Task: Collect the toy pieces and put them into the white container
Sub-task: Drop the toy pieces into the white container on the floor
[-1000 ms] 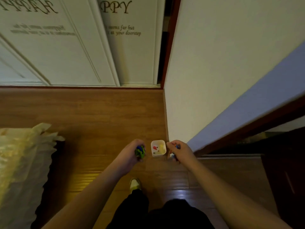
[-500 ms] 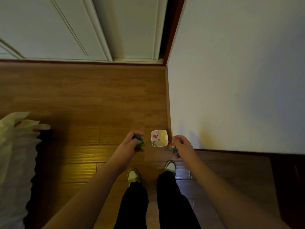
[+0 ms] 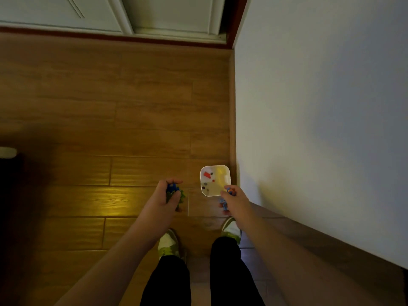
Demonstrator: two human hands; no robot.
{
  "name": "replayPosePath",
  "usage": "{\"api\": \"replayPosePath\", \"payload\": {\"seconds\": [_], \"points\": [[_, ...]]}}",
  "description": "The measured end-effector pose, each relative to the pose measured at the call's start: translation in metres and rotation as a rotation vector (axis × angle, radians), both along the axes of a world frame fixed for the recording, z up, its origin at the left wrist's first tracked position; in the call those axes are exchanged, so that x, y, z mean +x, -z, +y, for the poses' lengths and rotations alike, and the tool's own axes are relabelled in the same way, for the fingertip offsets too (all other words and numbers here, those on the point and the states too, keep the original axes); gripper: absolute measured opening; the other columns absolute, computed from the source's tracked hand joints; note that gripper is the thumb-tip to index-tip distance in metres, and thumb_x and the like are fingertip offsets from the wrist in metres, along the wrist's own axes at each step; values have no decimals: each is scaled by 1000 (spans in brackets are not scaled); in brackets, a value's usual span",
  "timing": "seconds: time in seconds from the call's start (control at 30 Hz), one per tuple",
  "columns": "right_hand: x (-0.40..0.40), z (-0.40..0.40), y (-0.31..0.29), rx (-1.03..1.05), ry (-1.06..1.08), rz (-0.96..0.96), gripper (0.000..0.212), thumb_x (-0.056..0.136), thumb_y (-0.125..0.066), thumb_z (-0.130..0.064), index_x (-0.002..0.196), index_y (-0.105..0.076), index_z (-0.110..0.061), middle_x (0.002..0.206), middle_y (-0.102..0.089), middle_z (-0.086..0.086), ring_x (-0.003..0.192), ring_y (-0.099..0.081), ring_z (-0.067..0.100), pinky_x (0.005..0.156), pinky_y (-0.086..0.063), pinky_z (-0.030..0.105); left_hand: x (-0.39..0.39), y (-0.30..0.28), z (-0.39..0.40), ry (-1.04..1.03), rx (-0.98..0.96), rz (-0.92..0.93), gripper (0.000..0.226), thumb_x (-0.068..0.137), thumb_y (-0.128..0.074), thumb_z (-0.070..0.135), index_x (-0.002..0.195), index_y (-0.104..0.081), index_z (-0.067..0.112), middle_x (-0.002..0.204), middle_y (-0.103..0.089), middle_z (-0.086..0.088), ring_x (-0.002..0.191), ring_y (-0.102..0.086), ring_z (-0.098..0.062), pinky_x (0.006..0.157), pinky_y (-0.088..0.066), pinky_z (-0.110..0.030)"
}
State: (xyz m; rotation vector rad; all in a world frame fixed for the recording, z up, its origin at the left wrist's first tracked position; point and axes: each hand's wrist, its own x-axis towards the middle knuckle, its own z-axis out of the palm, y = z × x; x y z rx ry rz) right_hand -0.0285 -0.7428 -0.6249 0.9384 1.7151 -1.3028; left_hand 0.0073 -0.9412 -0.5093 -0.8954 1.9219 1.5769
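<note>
A small white container (image 3: 202,173) stands on the wooden floor beside the wall, holding red, yellow and dark toy pieces. My left hand (image 3: 164,198) is to its left, closed around a clump of blue and green toy pieces (image 3: 174,192). My right hand (image 3: 235,200) hovers at the container's near right corner, gripping small blue and orange toy pieces (image 3: 227,195), some of them poking out below the fingers.
A white wall (image 3: 320,118) runs along the right with a wooden skirting. White closet doors (image 3: 110,12) close off the far end. My two shoes (image 3: 167,244) and dark trouser legs stand just behind the hands. A dark object lies at the left edge.
The view has tilted further down and the doors have slid toward the top. My right hand has moved up to the container's corner. The left hand keeps its pieces.
</note>
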Motion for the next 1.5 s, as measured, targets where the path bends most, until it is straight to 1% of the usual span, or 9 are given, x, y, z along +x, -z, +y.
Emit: {"api": "replayPosePath", "payload": {"seconds": [0.4,0.57,0.67,0.73,0.87,1.03,1.13,1.37,1.5], "points": [[-14,11,125,-99,357,-216,28,94,-57,-7,120,-51,-15,122,-55,17,93,-63,25,79,-56,34,42,91,-3,51,-145,-123,31,94,-56,14,104,-55,44,98,-62,4,82,-67,-18,81,-56,-42],[-20,14,132,-113,399,-191,53,90,-61,-3,140,-43,-11,132,-51,15,111,-58,25,79,-55,29,44,98,0,53,-162,-146,30,93,-57,13,106,-56,40,95,-63,5,75,-69,-16,80,-56,-42],[-24,19,126,-130,323,-179,41,95,-48,3,135,-44,-3,135,-49,19,125,-51,33,98,-49,37,42,102,2,50,-166,-159,28,94,-57,14,113,-56,35,97,-63,4,78,-68,-15,79,-57,-40],[-25,22,121,-141,303,-219,24,97,-45,0,119,-52,-5,118,-55,14,116,-55,29,102,-47,37,39,105,5,51,-174,-162,29,93,-58,15,115,-55,36,101,-62,3,84,-67,-16,81,-57,-39],[-8,33,119,-28,312,-246,12,96,-54,-17,106,-57,-11,103,-64,11,100,-63,23,86,-53,35,31,116,15,92,-204,-137,31,93,-58,20,118,-52,37,102,-61,3,86,-64,-17,78,-57,-37],[31,55,106,-148,392,-317,9,94,-57,-13,87,-62,-11,82,-64,10,70,-61,22,67,-48,33,13,145,46,179,-227,-186,33,95,-54,24,127,-50,33,107,-55,7,89,-60,-11,74,-56,-31],[57,54,100,-48,343,-301,8,94,-55,-14,92,-62,-9,85,-64,10,74,-61,22,69,-48,32,-3,169,69,164,-207,-240,35,96,-52,22,130,-49,30,110,-56,5,88,-60,-10,66,-53,-25],[91,56,84,-14,340,-330,8,96,-55,-20,96,-59,-14,98,-67,11,85,-64,24,73,-50,34,-27,193,103,111,-132,-241,43,98,-49,24,140,-38,26,126,-58,-3,100,-61,-18,86,-57,-38],[97,60,81,-1,311,-325,8,96,-55,-22,98,-59,-15,102,-69,12,88,-65,24,73,-52,34,-29,187,97,124,-94,-233,45,99,-44,29,143,-34,28,133,-55,-3,103,-59,-19,78,-53,-31]]}}
